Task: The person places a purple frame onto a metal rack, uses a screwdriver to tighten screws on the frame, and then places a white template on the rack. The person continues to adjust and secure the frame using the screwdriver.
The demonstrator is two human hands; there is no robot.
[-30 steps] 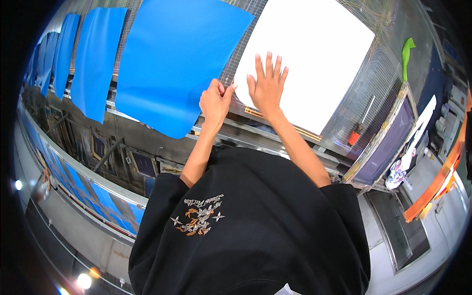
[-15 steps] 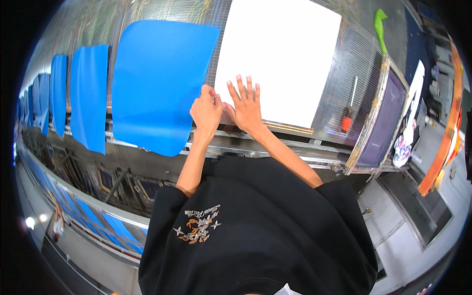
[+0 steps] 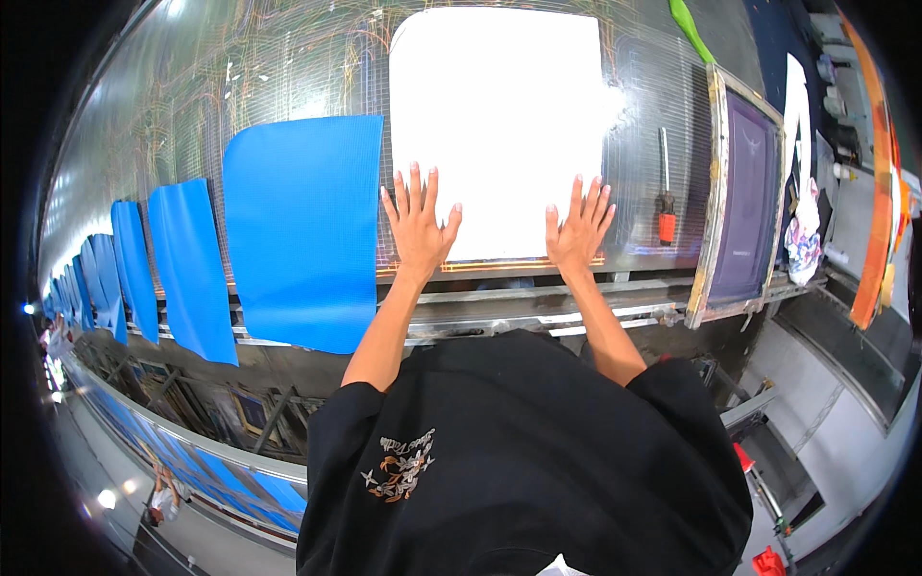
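Note:
A large white sheet [image 3: 495, 125] with rounded upper left corner lies flat on the long table [image 3: 317, 72], which is covered in fine grid lines and coloured marks. My left hand [image 3: 419, 228] rests with fingers spread on the sheet's lower left edge. At the lower right edge, my right hand [image 3: 579, 227] lies open too, its fingers pointing away from me. Neither hand holds anything. Just left of my left hand is a blue sheet [image 3: 303, 230], whose lower edge hangs over the table's front rail.
More blue sheets [image 3: 187, 259] line the table to the left. A screwdriver [image 3: 667, 206] with a red and black handle lies to the right, beside a framed screen [image 3: 741, 197]. Beyond it is a green tool [image 3: 690, 29]. A person [image 3: 163, 501] is far off, lower left.
My hands have moved apart: the right one went to the sheet's right corner, the left one opened and flattened on its left edge. The white sheet now appears straighter in view.

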